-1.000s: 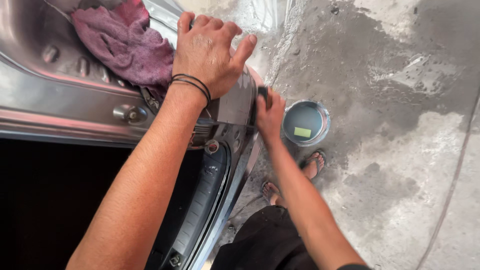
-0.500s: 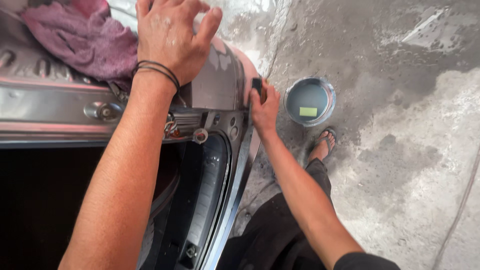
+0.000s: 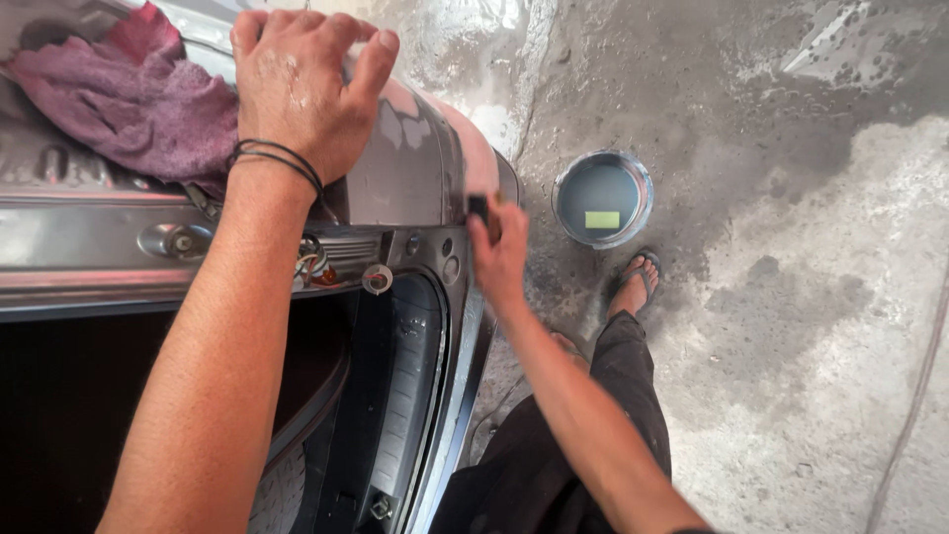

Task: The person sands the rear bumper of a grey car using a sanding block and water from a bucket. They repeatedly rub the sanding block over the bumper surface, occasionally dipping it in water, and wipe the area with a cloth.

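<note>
purple rag (image 3: pixel 129 104) — water bowl (image 3: pixel 603 198) nearby

Under my left hand (image 3: pixel 301 89) the car panel (image 3: pixel 415 168) is painted metal, smooth and glossy, with a dull, matt patch near its right edge. The rag (image 3: pixel 138 104) on the panel's left is soft purple cloth, nubby and matt. My right hand (image 3: pixel 499 252) presses a small black block (image 3: pixel 478 208), matt, to the panel's right edge. The bolts (image 3: pixel 377 280) below are bare shiny metal. The floor (image 3: pixel 811 297) is rough concrete, wet and stained. The bowl (image 3: pixel 602 198) on it is shiny metal.
</note>
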Demonstrator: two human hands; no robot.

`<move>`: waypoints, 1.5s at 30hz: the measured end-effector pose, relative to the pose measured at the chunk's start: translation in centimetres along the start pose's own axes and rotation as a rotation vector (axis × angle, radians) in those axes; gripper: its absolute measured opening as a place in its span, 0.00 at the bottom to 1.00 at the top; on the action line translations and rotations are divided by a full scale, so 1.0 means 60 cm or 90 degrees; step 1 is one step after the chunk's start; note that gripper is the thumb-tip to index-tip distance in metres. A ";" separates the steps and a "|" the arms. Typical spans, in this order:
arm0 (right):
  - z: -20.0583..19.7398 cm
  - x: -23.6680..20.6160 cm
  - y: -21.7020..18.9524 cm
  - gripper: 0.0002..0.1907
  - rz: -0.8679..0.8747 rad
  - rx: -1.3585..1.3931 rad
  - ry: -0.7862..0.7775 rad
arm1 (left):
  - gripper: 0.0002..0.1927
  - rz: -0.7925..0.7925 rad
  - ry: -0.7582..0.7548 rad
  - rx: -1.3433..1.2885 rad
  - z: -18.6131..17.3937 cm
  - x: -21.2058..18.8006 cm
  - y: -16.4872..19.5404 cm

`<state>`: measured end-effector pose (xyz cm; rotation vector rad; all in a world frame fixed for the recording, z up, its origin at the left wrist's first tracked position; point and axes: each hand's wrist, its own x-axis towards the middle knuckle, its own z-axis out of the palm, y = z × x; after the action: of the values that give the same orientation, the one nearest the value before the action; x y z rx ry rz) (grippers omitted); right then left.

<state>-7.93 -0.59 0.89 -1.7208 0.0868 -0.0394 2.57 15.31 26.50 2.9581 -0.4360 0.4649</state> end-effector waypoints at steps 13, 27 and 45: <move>-0.007 0.009 -0.003 0.17 -0.092 -0.027 -0.021 | 0.22 -0.036 -0.016 0.026 -0.003 0.003 0.005; -0.029 0.058 0.006 0.23 -0.131 0.016 -0.114 | 0.17 -0.084 -0.057 -0.021 -0.022 0.023 0.021; -0.028 0.057 0.064 0.23 -0.104 0.075 -0.138 | 0.17 -0.134 -0.187 0.037 -0.019 0.048 0.031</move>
<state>-4.79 -3.11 -2.74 -1.6003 -0.2134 0.0214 4.33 12.99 28.61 3.0917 -0.1344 0.0204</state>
